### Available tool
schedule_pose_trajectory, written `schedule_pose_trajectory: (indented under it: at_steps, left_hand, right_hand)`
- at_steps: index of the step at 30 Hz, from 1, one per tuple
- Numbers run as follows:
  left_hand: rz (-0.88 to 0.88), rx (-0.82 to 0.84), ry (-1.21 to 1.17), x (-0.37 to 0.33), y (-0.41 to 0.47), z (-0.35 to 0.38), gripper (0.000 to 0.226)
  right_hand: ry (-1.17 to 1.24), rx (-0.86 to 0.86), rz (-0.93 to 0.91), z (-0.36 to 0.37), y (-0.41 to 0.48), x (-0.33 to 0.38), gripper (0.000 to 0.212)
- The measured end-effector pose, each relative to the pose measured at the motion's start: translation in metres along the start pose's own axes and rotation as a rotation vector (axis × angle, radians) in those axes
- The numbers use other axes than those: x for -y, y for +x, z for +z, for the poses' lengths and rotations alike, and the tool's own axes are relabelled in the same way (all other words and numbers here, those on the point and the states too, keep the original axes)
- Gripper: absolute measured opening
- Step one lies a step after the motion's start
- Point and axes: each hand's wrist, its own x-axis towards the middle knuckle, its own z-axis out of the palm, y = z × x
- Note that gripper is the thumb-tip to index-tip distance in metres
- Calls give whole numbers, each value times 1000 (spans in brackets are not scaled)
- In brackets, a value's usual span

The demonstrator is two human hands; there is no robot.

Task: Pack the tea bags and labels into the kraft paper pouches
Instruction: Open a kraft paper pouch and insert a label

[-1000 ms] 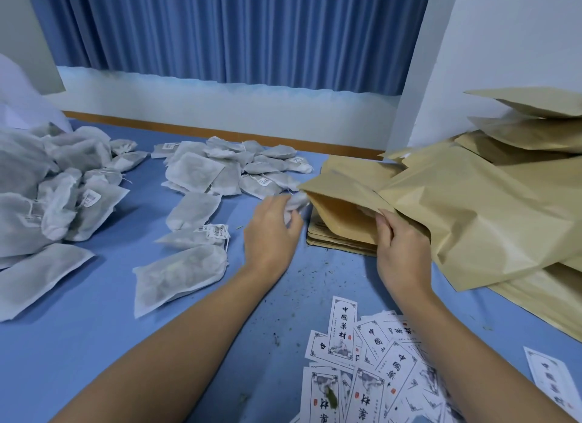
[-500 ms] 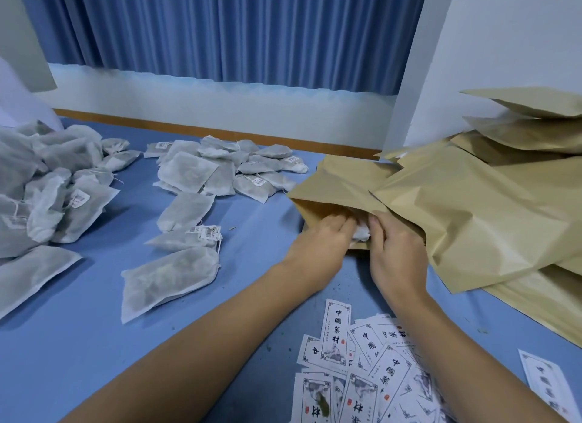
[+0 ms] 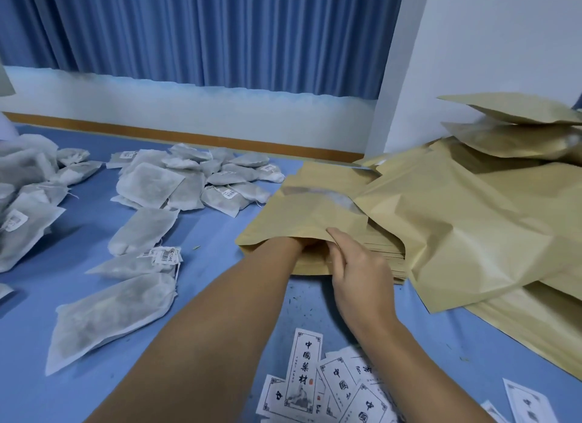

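Loose tea bags (image 3: 189, 183) are lying in heaps across the left of the blue worktop (image 3: 214, 233). Printed labels (image 3: 307, 381) are fanning out at the near edge. A crumpled heap of kraft pouches (image 3: 466, 233) is crowding in from the right, overhanging a flat stack of pouches (image 3: 387, 258). The left forearm (image 3: 220, 312) is reaching forward into the mouth of the open pouch (image 3: 308, 214), which is lying on that stack. The paper is hiding the left hand, so I cannot tell how its fingers are set. The right hand (image 3: 356, 265) is gripping the pouch's near lip, thumb on top and fingers curled onto the edge, just beside the left wrist.
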Motion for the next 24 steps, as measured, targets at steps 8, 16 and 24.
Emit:
schedule_pose_trajectory:
  at_steps: [8, 16, 24]
  left_hand:
    - [344, -239, 7, 0, -54, 1, 15]
    - [318, -980, 85, 67, -143, -14, 18]
    - [-666, -290, 155, 136, -144, -18, 52]
  right_hand:
    - [-25, -68, 14, -3, 2, 1, 26]
    - [-73, -8, 23, 4, 0, 1, 24]
    - [-89, -1, 21, 8, -2, -4, 25]
